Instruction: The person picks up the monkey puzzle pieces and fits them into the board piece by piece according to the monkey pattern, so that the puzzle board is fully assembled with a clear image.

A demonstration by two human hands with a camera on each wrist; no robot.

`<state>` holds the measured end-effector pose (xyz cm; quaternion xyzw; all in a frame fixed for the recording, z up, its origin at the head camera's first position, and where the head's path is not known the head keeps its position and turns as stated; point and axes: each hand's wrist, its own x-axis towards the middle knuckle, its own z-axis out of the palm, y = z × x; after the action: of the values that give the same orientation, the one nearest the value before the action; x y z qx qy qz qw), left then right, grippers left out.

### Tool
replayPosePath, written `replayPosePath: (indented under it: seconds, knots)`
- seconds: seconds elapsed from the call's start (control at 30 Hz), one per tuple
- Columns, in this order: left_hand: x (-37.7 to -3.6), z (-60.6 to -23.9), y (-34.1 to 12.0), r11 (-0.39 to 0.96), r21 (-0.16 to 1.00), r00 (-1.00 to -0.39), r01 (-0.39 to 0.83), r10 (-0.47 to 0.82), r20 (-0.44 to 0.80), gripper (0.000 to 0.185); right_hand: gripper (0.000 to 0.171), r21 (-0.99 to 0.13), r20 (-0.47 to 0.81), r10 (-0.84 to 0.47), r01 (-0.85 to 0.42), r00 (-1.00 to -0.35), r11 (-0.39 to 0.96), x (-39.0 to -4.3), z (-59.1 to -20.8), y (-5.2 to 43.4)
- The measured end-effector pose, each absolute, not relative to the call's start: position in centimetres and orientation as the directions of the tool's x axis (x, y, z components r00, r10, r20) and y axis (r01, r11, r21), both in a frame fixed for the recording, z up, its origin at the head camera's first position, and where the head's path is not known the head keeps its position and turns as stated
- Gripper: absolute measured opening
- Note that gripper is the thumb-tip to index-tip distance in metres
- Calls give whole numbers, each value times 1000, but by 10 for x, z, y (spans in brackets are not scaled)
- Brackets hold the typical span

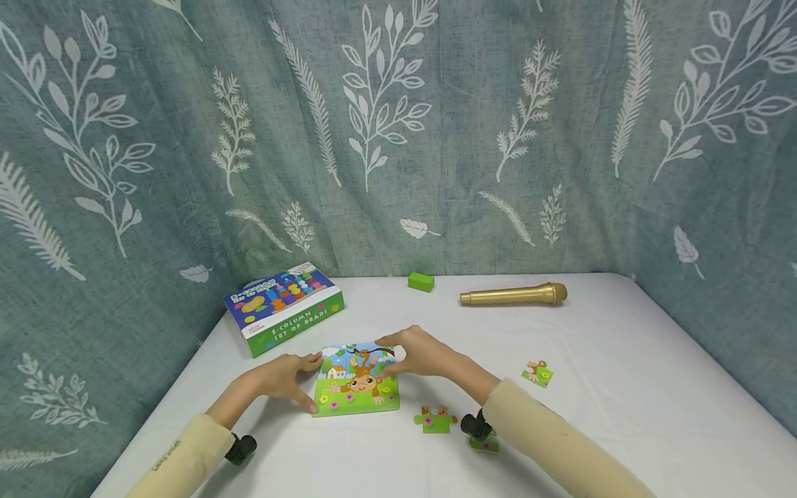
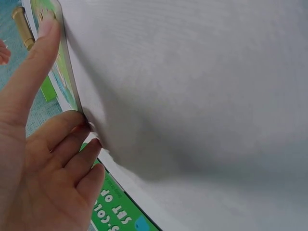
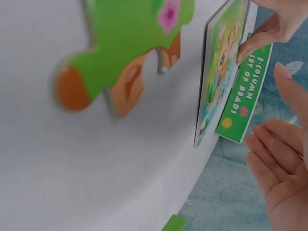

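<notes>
Monkey puzzle board lies flat on tabletop, near front centre, between both hands. Picture mostly assembled; gap seen at upper right corner, under right hand. Three loose pieces left outside: piece just right of board, piece further right, piece partly hidden by right sleeve. Board nearly square, long axis not clear; monkey's head toward far side. Left hand steadies left edge, fingers straight. Right hand rests on top right corner, fingers relaxed, nothing gripped.
</notes>
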<state>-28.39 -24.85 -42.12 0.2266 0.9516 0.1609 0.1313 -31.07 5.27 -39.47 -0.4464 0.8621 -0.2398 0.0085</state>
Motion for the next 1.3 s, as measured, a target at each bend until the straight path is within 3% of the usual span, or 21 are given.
replayPosePath:
  seconds: [0.93, 1.3]
  knots:
    - [-282, -420, -246, 851, 356, -866, 385, 466, -178, 97, 57, -428, 275, -677, -718, -682, 549, -273, -376, 146]
    - [-281, -420, -247, 849, 360, -864, 387, 470, -179, 97, 53, -404, 273, -624, -675, -733, 617, -253, -388, 191]
